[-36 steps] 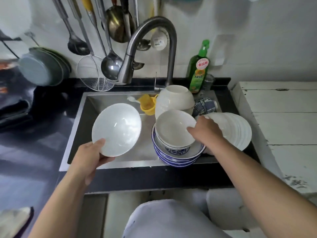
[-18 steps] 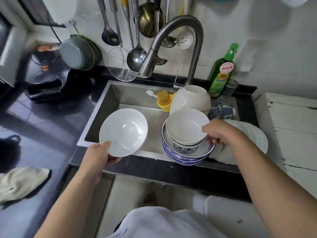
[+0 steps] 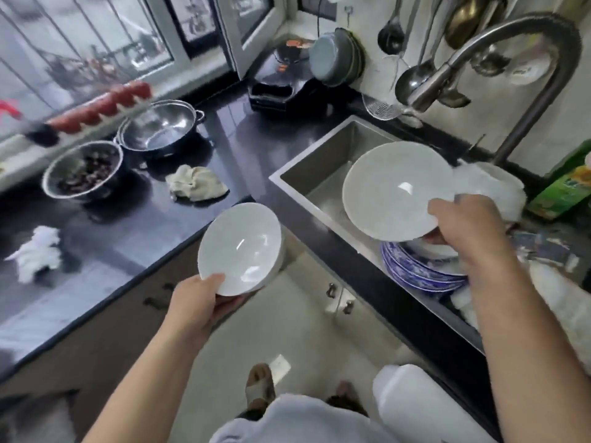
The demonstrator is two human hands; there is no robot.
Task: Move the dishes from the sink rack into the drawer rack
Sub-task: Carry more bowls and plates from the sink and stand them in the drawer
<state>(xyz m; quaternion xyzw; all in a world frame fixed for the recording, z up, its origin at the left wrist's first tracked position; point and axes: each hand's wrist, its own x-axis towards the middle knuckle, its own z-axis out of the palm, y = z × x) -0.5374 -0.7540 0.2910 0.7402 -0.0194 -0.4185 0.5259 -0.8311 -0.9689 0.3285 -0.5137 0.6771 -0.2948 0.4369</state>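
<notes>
Lifted clear of the blue-rimmed stack since half a second ago, the second white bowl point(image 3: 396, 190) now hangs over the sink point(image 3: 323, 174) at your 1 o'clock, while the first has swung out past the counter edge and your view has turned left along the worktop. At 10 o'clock, a steel colander of dark contents point(image 3: 83, 169) and an empty steel colander point(image 3: 161, 131) sit on the black counter point(image 3: 243, 145), with a crumpled cream cloth point(image 3: 196, 187) just beside them toward 11. At centre, your left hand point(image 3: 198, 305) holds the smaller white bowl point(image 3: 240, 249) by its near rim, thumb pressed on the inside and fingers curled beneath, the bowl tilted toward you above the floor. Farther right, your right hand point(image 3: 463, 225) pinches the larger bowl at its right rim, thumb over the inner face, fingers hidden behind it. Directly under that hand, the stack of blue-patterned plates point(image 3: 419, 273) rests at the sink's near right end. At 2 o'clock, the curved faucet point(image 3: 518, 59) arches over the basin, and a green bottle point(image 3: 566, 190) stands at the frame's right edge.
</notes>
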